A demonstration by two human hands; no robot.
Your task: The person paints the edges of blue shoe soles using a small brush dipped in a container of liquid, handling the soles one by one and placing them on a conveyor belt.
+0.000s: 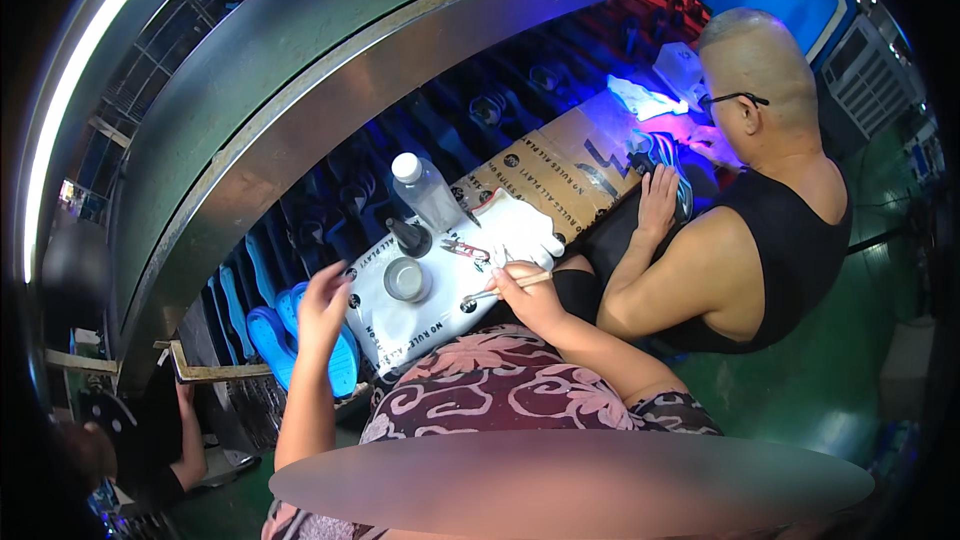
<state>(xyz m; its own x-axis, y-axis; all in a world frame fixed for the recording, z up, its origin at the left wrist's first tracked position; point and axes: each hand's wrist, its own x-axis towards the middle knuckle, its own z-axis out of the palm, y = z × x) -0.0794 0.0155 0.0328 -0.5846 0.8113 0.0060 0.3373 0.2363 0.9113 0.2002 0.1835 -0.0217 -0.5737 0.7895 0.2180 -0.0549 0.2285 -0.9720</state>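
My left hand (323, 306) is raised at the left edge of the white printed sheet (395, 332). Its fingers are apart, slightly smeared at the tips, with nothing seen in them. Closed round the wooden handle of a small brush (508, 287), my right hand (537, 302) hovers over the sheet's right side. The brush tip points left, toward a small round cup (407, 280). Behind the cup stand a black bottle (408, 237) with a narrow tip and a clear bottle (430, 198) with a white cap. Red-handled snips (466, 251) lie beside white gloves (518, 228).
On my right a person (770, 240) in a black top handles a blue and black shoe (662, 162) by brown cardboard (555, 165). Blue foam soles (300, 345) hang at my left. A curved metal beam (300, 155) spans above rows of dark shoe parts.
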